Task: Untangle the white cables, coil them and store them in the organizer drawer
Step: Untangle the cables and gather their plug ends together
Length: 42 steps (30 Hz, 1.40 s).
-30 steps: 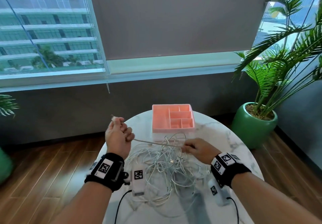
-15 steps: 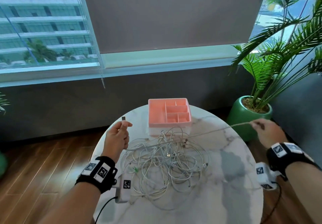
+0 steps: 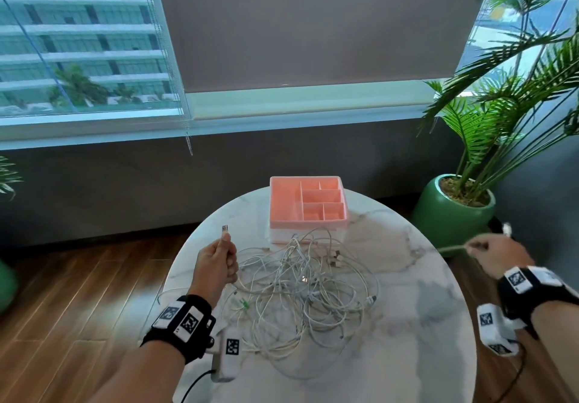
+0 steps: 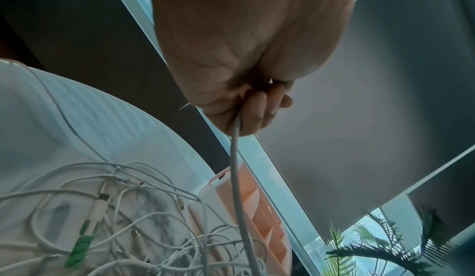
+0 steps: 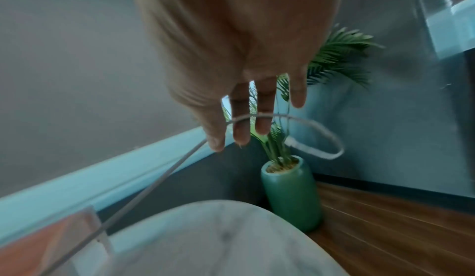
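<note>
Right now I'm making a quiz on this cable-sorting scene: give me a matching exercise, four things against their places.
Things:
1. pink plastic organizer drawer
2. tangled pile of white cables
3. green ceramic plant pot
4. silver USB plug

Places:
A. on the floor, right of the table
B. above the left hand
C. far edge of the table
D. middle of the table

Pairs: 1-C, 2-D, 3-A, 4-B

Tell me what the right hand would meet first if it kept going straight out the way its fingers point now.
Likely the potted palm. In the right wrist view the right hand, pinching the white cable, points at its fronds and green pot beyond the table edge. Depth is unclear; nothing nearer shows.
</note>
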Each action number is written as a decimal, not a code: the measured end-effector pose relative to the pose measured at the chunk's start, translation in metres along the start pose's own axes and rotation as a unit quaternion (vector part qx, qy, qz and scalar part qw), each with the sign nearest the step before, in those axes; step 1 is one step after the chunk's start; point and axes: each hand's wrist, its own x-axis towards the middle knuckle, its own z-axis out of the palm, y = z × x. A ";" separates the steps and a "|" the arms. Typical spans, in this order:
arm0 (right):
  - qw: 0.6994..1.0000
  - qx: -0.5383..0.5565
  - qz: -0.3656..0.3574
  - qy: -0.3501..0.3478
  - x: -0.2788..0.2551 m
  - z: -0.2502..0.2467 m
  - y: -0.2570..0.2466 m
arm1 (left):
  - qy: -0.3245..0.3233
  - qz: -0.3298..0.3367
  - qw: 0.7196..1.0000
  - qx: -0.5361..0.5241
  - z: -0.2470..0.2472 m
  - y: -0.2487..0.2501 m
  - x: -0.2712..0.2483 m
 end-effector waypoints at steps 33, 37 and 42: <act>0.949 0.160 -0.136 -0.235 -0.031 0.141 -0.198 | -0.008 -0.071 0.997 -0.037 0.001 -0.014 -0.002; 0.938 0.171 -0.072 -0.294 -0.035 0.162 -0.223 | -0.024 -0.078 0.996 -0.032 0.004 -0.011 -0.008; 0.922 0.277 -0.124 -0.240 -0.033 0.157 -0.252 | -0.046 -0.061 0.997 -0.006 0.004 -0.002 -0.008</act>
